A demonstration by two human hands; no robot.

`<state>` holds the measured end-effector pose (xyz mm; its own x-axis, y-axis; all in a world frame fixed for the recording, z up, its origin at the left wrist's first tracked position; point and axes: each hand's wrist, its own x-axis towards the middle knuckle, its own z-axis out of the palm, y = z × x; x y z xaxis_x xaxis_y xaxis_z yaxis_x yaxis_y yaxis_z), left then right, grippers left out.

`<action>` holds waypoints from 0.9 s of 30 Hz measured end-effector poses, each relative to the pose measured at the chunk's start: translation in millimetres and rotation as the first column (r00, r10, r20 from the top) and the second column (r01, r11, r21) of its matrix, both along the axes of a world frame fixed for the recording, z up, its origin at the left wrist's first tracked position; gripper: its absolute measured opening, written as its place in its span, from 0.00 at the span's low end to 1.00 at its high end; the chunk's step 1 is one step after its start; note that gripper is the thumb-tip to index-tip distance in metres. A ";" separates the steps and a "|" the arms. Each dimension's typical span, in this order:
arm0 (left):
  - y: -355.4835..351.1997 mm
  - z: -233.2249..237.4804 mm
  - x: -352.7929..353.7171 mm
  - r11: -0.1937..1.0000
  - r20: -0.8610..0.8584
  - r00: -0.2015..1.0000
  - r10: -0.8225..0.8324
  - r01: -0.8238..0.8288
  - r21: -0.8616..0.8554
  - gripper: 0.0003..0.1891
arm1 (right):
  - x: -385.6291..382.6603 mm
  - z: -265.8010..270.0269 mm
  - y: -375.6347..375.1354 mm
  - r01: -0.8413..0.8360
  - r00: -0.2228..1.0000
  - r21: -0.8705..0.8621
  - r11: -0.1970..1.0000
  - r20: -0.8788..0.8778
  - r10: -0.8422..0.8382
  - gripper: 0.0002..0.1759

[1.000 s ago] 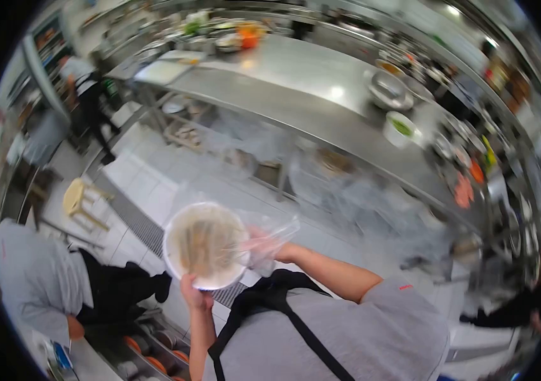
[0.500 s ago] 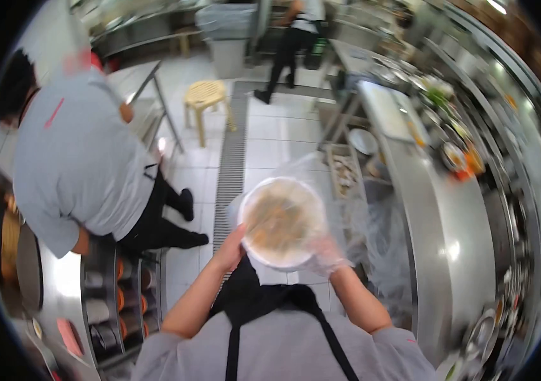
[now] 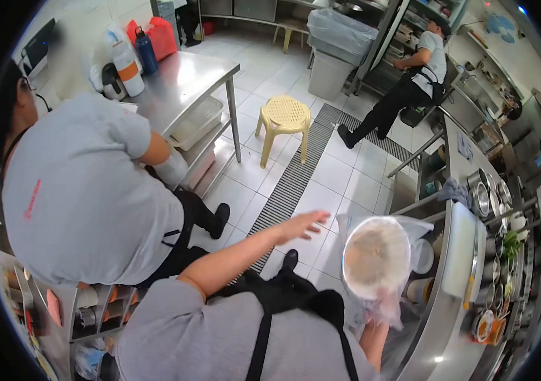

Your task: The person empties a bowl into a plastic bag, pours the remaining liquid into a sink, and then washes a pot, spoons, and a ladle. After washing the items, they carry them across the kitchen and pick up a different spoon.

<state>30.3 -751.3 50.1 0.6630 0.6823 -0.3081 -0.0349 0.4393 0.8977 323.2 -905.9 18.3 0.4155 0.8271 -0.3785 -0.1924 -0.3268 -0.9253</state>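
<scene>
A round white tub [image 3: 377, 257] with brownish food in it is to the right of my body, over the floor beside the counter. Clear plastic hangs around its rim. My right hand [image 3: 381, 306], in a see-through plastic glove, grips the tub at its near side; the fingers underneath are partly hidden. My left hand [image 3: 302, 227] is bare and reaches out to the left of the tub, apart from it. Its fingers are spread and hold nothing.
A steel counter [image 3: 432, 343] with a white cutting board [image 3: 460, 254] runs along my right. A co-worker [image 3: 86, 190] stands close on my left. A yellow stool [image 3: 283, 117] is ahead, near a steel table [image 3: 181, 70]. Another person [image 3: 404, 89] stands at the back.
My left hand has let go of the tub and moved away from it. The tub has shifted right in my right hand. The view has turned left, and the far person's arm is at the shelves.
</scene>
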 end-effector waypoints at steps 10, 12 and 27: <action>104.3 7.4 -101.2 0.594 -0.124 0.586 0.801 -0.803 0.047 0.18 | -58.0 82.0 314.8 -0.302 0.829 0.144 0.942 -0.448 0.334 0.25; 109.1 -7.9 -120.8 0.467 -0.145 0.456 0.878 -0.882 0.057 0.13 | -70.4 70.6 371.4 -0.387 0.782 0.173 0.906 -0.459 0.422 0.28; 262.2 6.1 -212.7 -0.044 -0.194 -0.181 0.964 -0.831 0.555 0.13 | -226.1 66.3 629.4 -0.852 0.524 -0.060 0.521 -0.108 0.845 0.23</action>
